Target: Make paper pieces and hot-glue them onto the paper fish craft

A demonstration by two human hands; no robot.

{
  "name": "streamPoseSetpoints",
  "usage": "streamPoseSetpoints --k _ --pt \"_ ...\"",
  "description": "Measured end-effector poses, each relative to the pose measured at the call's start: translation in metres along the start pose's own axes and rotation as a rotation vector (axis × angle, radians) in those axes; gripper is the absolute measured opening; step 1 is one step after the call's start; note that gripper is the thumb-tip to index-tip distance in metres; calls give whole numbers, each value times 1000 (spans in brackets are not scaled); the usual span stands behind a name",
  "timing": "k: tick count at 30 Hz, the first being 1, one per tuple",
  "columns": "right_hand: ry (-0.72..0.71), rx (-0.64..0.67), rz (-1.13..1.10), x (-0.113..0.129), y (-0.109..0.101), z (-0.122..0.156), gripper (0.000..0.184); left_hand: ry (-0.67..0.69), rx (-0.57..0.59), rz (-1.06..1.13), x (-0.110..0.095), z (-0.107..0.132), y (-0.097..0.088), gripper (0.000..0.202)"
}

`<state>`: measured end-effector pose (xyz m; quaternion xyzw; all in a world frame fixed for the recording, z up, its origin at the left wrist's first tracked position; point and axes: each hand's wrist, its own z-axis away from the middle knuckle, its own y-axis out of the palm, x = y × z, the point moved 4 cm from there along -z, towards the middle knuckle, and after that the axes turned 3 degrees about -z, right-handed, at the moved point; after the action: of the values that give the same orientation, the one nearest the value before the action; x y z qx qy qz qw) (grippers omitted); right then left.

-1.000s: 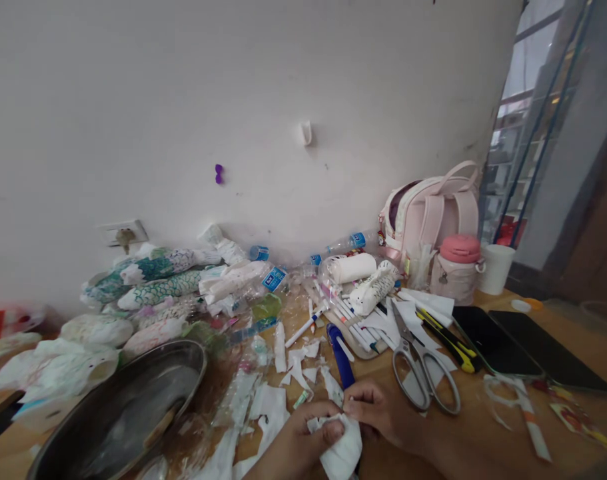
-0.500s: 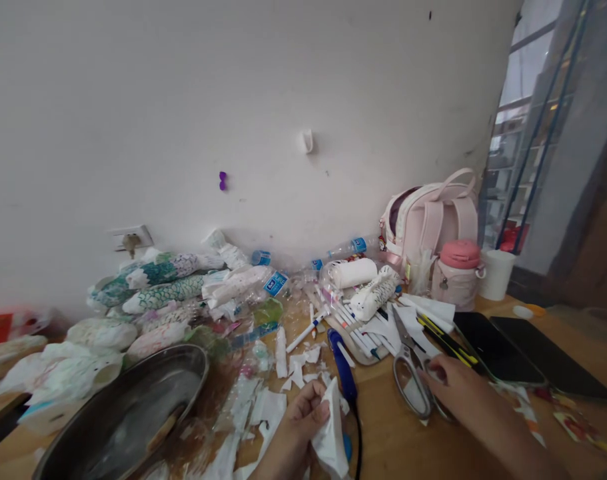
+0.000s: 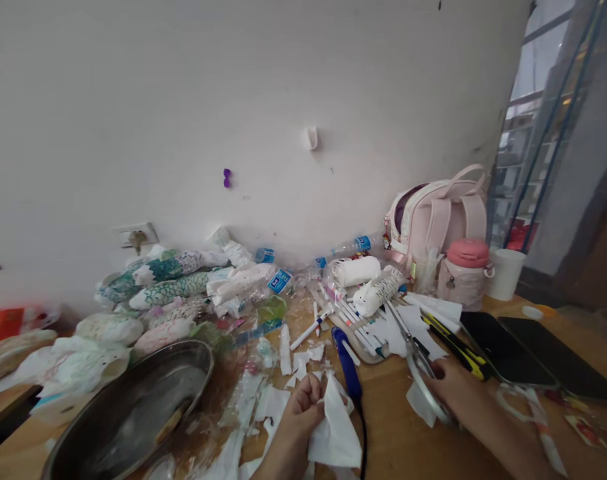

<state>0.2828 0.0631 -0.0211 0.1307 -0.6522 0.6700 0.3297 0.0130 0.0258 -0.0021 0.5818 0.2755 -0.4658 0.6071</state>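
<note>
My left hand (image 3: 303, 407) pinches a folded piece of white paper (image 3: 336, 437) above the table's front edge. On the right, the fingers of my right hand (image 3: 448, 380) are closed around the handle of a pair of scissors (image 3: 418, 363). The scissors are turned nearly edge-on, their blades pointing away towards a white fish-shaped craft (image 3: 376, 293). A small paper scrap (image 3: 420, 403) lies beside the scissors' handle. Between my hands rests a blue-handled tool (image 3: 348, 367) with a black cord. Torn white paper bits (image 3: 303, 363) are scattered left of it.
A dark oval metal basin (image 3: 133, 407) stands at left, with scaly fish crafts (image 3: 178, 290) behind it. Several markers (image 3: 353, 320) lie mid-table. Further right are yellow-black cutters (image 3: 453, 347), two dark phones (image 3: 508, 350), a pink jar (image 3: 466, 267), a white cup (image 3: 506, 273) and a pink backpack (image 3: 433, 213).
My right hand has taken hold of the scissors and tilted them from flat to edge-on, uncovering the scrap. The paper in my left hand has turned, showing a wider face.
</note>
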Motion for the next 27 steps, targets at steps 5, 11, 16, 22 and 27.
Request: streamPoseSetpoints --k 5,11,16,22,27 --pt "-50 -61 -272 -10 12 8 24 34 -49 20 -6 3 7 38" --pt "-158 111 -915 -11 20 19 38 -7 -79 -116 -4 1 1 13" --pt "-117 499 -1290 1 15 36 77 -26 -74 -132 -2 -1 -8 16" --pt "-60 797 -1582 29 11 61 90 -24 -66 -73 -4 0 -7 34" --pt "193 860 -1738 25 17 66 77 -28 -75 -69 -4 -3 -7 39"
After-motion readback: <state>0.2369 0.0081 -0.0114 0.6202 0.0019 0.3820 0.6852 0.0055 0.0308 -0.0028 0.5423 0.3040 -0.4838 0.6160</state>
